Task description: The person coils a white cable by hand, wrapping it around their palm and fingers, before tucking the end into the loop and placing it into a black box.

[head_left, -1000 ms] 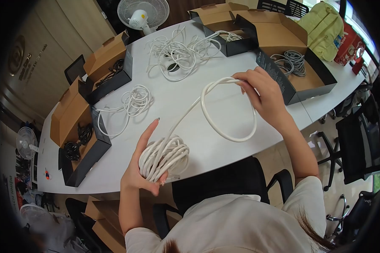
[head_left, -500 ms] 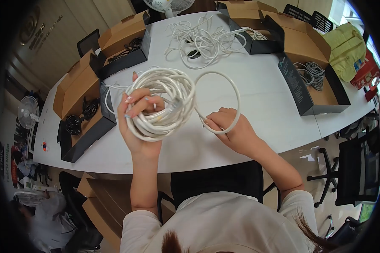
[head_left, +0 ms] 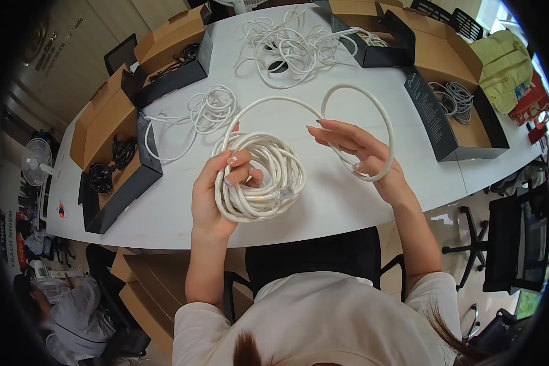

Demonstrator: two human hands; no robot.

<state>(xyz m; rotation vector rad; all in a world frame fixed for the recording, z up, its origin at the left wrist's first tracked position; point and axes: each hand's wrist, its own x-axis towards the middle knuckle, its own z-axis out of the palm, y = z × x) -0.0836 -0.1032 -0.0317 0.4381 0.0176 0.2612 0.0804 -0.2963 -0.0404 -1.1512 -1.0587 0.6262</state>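
A thick coil of white network cable (head_left: 290, 161) is in my left hand (head_left: 213, 189), its fingers curled through the coil and around one side. A clear plug (head_left: 283, 193) shows on the lower right of the coil. From the coil, a strand arcs over to my right hand (head_left: 369, 155), where it makes a large loop. My right fingers are stretched out fairly straight, with the cable passing between them and the thumb. Behind my left hand, a smaller loose bundle of white cable (head_left: 216, 110) lies on the white table (head_left: 183, 201).
A tangled heap of white cables (head_left: 287, 49) lies at the table's far middle. Open boxes with black cables stand left, including a near one (head_left: 119, 189). On the right, another open box (head_left: 445, 122) holds grey cable, beside a yellow-green bag (head_left: 506, 64). Someone sits at lower left.
The coil in my left hand has moved down and right. My right hand has risen to the right, its fingers extending, and the strand between my hands has lengthened into a wider arc.
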